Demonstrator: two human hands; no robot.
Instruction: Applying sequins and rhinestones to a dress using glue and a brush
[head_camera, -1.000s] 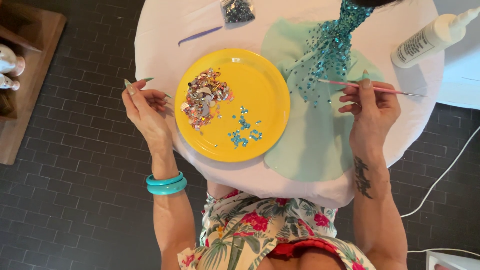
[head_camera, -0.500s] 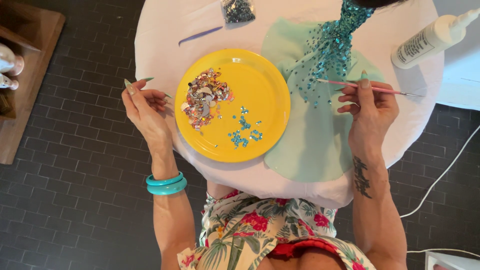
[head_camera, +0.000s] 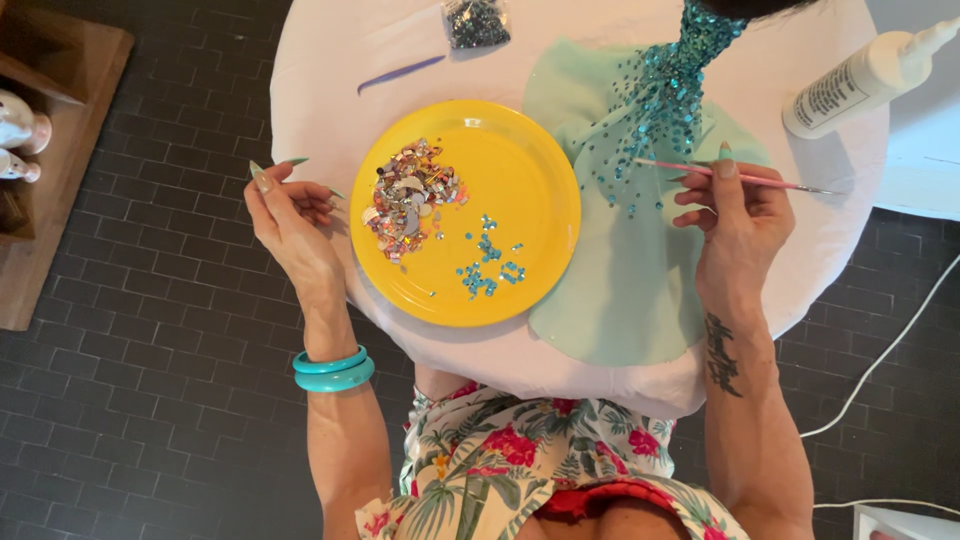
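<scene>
Nearest, a floral-print lap is showing beneath the round white table (head_camera: 330, 60). The left hand (head_camera: 295, 225) is hovering at the table's left edge, just beside the yellow plate (head_camera: 540, 190) — fingers loosely curled, grasping nothing I can make out. The plate is carrying a heap of mixed sequins (head_camera: 410, 195) and a scatter of blue sequins (head_camera: 488, 265). To the right, the right hand (head_camera: 738, 222) is pinching a thin pink stick (head_camera: 740, 177) over the mint-green fabric (head_camera: 630, 290) — its tip is lying among the teal sequins (head_camera: 660, 100) farther up. A white glue bottle (head_camera: 865, 78) is lying at far right.
</scene>
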